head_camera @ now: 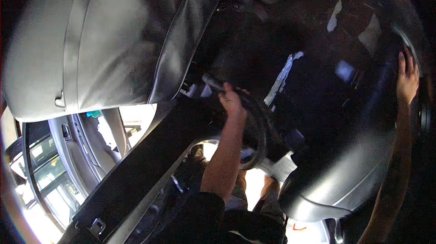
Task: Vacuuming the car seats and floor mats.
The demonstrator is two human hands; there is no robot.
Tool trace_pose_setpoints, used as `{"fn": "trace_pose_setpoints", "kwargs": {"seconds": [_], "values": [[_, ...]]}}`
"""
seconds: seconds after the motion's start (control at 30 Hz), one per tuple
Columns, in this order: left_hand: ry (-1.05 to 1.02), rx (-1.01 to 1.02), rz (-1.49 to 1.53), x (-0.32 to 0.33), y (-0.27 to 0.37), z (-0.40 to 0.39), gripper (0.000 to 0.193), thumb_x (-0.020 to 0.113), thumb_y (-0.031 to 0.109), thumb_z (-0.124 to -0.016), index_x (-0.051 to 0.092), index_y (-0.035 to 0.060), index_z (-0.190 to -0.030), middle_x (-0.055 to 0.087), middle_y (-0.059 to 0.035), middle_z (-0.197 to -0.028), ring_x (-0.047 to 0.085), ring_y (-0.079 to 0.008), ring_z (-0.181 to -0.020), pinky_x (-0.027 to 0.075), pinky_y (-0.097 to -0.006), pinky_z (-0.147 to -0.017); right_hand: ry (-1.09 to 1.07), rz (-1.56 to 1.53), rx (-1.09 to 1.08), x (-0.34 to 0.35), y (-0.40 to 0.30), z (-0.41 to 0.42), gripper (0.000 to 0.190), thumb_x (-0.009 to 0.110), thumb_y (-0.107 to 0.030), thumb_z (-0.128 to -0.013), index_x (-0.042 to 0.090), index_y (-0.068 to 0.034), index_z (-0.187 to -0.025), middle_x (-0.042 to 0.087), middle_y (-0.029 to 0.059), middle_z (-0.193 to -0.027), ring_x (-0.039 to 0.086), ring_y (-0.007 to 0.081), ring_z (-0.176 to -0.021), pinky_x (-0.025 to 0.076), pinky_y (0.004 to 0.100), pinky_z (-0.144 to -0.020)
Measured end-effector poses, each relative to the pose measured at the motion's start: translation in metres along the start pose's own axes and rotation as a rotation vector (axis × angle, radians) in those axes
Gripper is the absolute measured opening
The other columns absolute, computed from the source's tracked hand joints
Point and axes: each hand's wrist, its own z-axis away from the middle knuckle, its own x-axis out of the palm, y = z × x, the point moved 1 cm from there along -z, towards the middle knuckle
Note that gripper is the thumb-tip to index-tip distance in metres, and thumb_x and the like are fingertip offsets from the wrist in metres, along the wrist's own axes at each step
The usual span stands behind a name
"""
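Note:
My left hand point(232, 100) grips a dark vacuum hose point(260, 131) near its grey tube end point(212, 82), low inside a car. From the hand the hose curves down towards my legs. At the far right, my right hand point(407, 80) rests with extended fingers against the edge of a dark surface, probably part of a seat; nothing shows in it. Between the hands lies the dark car floor point(238, 46), with a pale ragged strip point(281, 80) on it. Whether that strip is light or material, I cannot tell.
A large grey leather seat point(112, 46) fills the upper left. Another dark leather seat point(333, 182) bulges at the lower right. A dark sill panel point(143, 162) with a metal striker point(98, 225) runs diagonally. Beyond it stands an open car door point(78, 155).

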Motion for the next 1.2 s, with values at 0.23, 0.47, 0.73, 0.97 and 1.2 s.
{"fn": "trace_pose_setpoints", "kwargs": {"seconds": [0.23, 0.47, 0.73, 0.97, 1.2], "values": [[-0.633, 0.281, -0.377, 0.058, 0.05, 0.123, 0.024, 0.054, 0.026, -0.092, 0.048, 0.0075, -0.105, 0.055, -0.0036, -0.079, 0.054, -0.0131, -0.071, 0.045, -0.03, -0.066, -0.567, -1.377, 0.081, -0.187, -0.161, 0.022, 0.068, 0.076, -0.024, -0.073, 0.046, -0.001, -0.13, 0.044, 0.0191, -0.136, 0.042, 0.03, -0.126, 0.035, 0.0376, -0.104], [-0.684, 1.626, -1.768, 0.138, 0.2, 0.088, 0.041, 0.059, 0.037, -0.085, 0.06, 0.0047, -0.11, 0.061, -0.0178, -0.103, 0.055, -0.0364, -0.097, 0.043, -0.0433, -0.086, -0.874, -1.974, 0.634, -0.219, -0.275, 0.095, 0.086, 0.069, -0.007, -0.072, 0.021, -0.006, -0.143, 0.058, 0.0189, -0.101, 0.06, 0.0277, -0.094, 0.047, 0.0386, -0.088], [0.34, 2.06, -2.566, 0.108, 0.339, -0.008, 0.057, 0.044, 0.048, -0.09, 0.028, 0.0321, -0.143, 0.016, -0.0012, -0.152, 0.016, -0.0244, -0.139, 0.017, -0.0601, -0.106, -1.41, -1.477, 0.265, -0.222, -0.292, 0.085, 0.066, 0.068, -0.017, -0.075, 0.042, -0.014, -0.136, 0.062, 0.0232, -0.103, 0.064, 0.0308, -0.092, 0.049, 0.0388, -0.086], [0.598, 1.889, -2.73, 0.112, 0.328, -0.028, 0.055, 0.036, 0.052, -0.092, 0.022, 0.0376, -0.144, 0.01, 0.0041, -0.154, 0.011, -0.0214, -0.141, 0.014, -0.0599, -0.108, -1.656, -1.543, -0.118, -0.162, -0.348, 0.078, 0.057, 0.068, -0.022, -0.075, 0.053, -0.018, -0.129, 0.064, 0.0104, -0.072, 0.057, 0.0149, -0.05, 0.047, 0.0296, -0.053], [0.081, 2.507, -2.08, 0.111, 0.33, -0.068, 0.054, 0.037, 0.05, -0.092, 0.025, 0.0377, -0.143, 0.018, 0.0046, -0.152, 0.02, -0.0226, -0.139, 0.023, -0.0614, -0.103, -1.893, -1.598, -0.328, -0.086, -0.485, 0.086, 0.064, 0.069, -0.028, -0.073, 0.049, -0.012, -0.132, 0.062, 0.0083, -0.071, 0.057, 0.0154, -0.052, 0.048, 0.0306, -0.049]]}}
